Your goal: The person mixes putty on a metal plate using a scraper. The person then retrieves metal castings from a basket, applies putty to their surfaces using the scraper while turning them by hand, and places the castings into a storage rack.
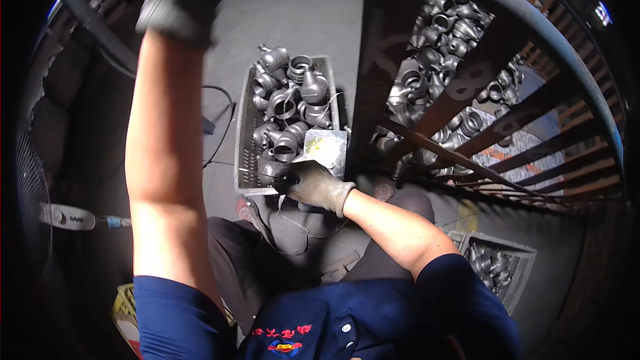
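Your two hands, both in grey gloves, work one above and one below a single grey crate [247, 160]. Your left hand [175, 3], one, is raised at the upper edge, blurred and dark at the fingers; you cannot tell from this view whether it grasps anything. Your right hand [312, 183], one, lies at the crate's near end, fingers curled; one thin dark line shows just left of them, but whether you grip it cannot be told. The metal fittings [313, 90] lie heaped in the crate, roughly a dozen visible, overlapping too much for an exact count. Beside your right hand: one pale square box [335, 152] with yellowish matter. To the right: one slatted bin [575, 50] holding many more fittings, uncountable, and one smaller crate [525, 271] of metal parts.
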Action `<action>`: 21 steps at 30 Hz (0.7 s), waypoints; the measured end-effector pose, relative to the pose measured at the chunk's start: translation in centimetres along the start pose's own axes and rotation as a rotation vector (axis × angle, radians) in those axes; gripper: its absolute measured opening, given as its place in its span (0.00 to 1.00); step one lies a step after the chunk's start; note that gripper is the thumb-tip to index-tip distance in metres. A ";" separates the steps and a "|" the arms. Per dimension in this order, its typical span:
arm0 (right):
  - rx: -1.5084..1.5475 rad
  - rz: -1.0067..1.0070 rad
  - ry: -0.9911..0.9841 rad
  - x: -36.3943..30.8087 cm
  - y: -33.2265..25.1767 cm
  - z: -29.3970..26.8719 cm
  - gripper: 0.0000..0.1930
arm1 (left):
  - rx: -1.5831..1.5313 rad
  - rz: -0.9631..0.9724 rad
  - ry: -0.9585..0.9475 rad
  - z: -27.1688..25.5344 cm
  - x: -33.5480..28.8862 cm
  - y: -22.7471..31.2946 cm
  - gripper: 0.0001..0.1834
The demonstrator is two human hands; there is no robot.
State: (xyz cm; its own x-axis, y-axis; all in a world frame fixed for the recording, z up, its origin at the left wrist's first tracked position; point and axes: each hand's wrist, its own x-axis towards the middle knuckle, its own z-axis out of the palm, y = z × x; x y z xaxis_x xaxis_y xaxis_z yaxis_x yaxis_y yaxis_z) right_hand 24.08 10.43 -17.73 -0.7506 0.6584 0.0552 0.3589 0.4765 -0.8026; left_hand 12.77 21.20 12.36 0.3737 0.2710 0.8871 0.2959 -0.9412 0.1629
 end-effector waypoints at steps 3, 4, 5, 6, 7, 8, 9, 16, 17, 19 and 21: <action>0.053 0.069 0.069 -1.6 4.2 -0.2 0.12 | -0.503 -0.166 -0.007 6.1 0.1 0.2 0.12; 0.065 0.055 0.077 -1.8 4.2 -0.4 0.13 | -0.482 -0.167 -0.002 6.7 0.5 1.2 0.12; 0.076 0.046 0.085 -2.1 4.4 -0.6 0.13 | -0.466 -0.170 0.004 7.4 1.0 2.0 0.12; 0.085 0.039 0.162 -2.4 4.7 -0.5 0.13 | -0.457 -0.173 0.011 8.3 1.6 2.8 0.12; 0.091 -0.003 0.134 -2.0 3.5 -0.1 0.13 | -0.404 -0.177 0.012 7.6 1.8 2.0 0.12; 0.076 -0.022 0.110 -1.6 2.4 0.2 0.13 | -0.357 -0.183 0.013 7.0 2.0 1.0 0.12; 0.062 -0.038 0.088 -1.3 1.5 0.4 0.13 | -0.315 -0.190 0.012 6.5 2.3 -0.2 0.12; 0.003 0.072 -0.008 -1.7 1.3 -0.3 0.12 | -0.279 -0.194 0.023 9.4 3.4 -3.1 0.12; -0.011 0.093 -0.027 -1.6 0.8 -0.2 0.12 | -0.266 -0.194 0.023 9.3 3.6 -3.1 0.12; -0.020 0.106 -0.032 -1.3 1.2 0.0 0.12 | -0.266 -0.184 0.025 9.0 3.7 -1.9 0.12; -0.034 0.147 -0.023 -1.4 2.5 -0.5 0.13 | -0.298 -0.169 0.030 9.0 3.6 0.2 0.12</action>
State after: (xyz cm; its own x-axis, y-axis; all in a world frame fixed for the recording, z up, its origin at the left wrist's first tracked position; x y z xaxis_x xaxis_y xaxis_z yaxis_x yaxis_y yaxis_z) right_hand 26.25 10.99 -19.54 -0.7006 0.7096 -0.0755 0.4846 0.3953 -0.7803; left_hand 22.10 23.79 11.65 0.3144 0.4258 0.8484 0.0794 -0.9024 0.4235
